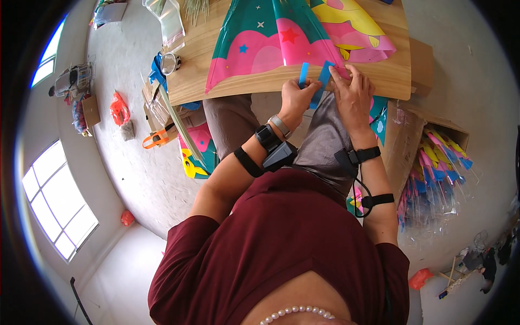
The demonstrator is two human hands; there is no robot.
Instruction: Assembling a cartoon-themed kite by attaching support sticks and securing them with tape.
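Note:
My left hand (297, 98) is closed in a pinch on a bright blue strip (304, 71), whose upper end sticks up past the fingers. A second length of blue strip (323, 81) slants between my hands. My right hand (353, 96) has its fingertips closed at the top of that length, beside the lower right corner of a printed plastic sheet (265, 46). This sheet is green and pink with stars and lies on the wooden table (238, 81). Whether my right fingers also grip the sheet's corner, I cannot tell.
A yellow and pink printed sheet (360, 32) lies further right on the table. Beside my right leg, an open cardboard box (401, 141) holds many colourful wrapped pieces (439, 168). Left of the table are a roll of clear tape (170, 63), long thin sticks (181, 127) and an orange-handled tool (156, 139).

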